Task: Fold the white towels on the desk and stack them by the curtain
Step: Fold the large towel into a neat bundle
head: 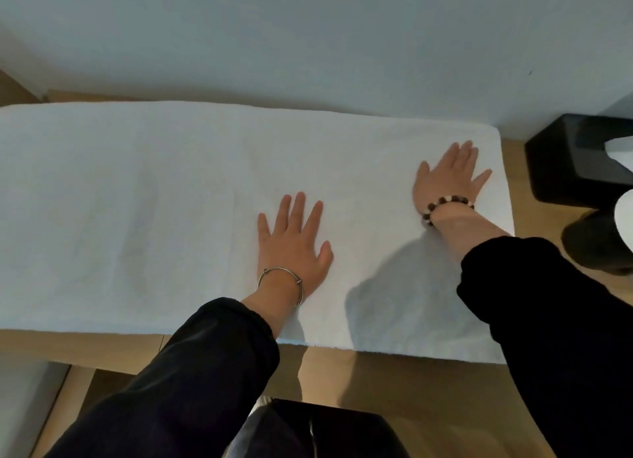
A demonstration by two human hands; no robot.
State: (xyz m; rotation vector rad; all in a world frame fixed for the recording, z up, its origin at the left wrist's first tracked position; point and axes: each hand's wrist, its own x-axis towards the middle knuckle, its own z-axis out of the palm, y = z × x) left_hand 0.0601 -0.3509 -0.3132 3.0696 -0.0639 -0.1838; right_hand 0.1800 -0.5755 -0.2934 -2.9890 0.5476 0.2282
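Head view, my log:
- White towel (137, 200): spread flat on the wooden desk (537, 228), under both palms.
- Left hand (291, 241): fingers straight, grasping nothing, pressing the towel.
- Right hand (448, 180): likewise flat, at the towel's right end.
- Black box (565, 163): just beyond the right hand.

head cam | worn, looks forward-down | close over desk (394, 375) | single view

The towel (154, 200) lies on the desk (376, 382), both hands flat on its right half.

White towel (154, 200) lies flat, spread lengthwise across the wooden desk (376, 372).
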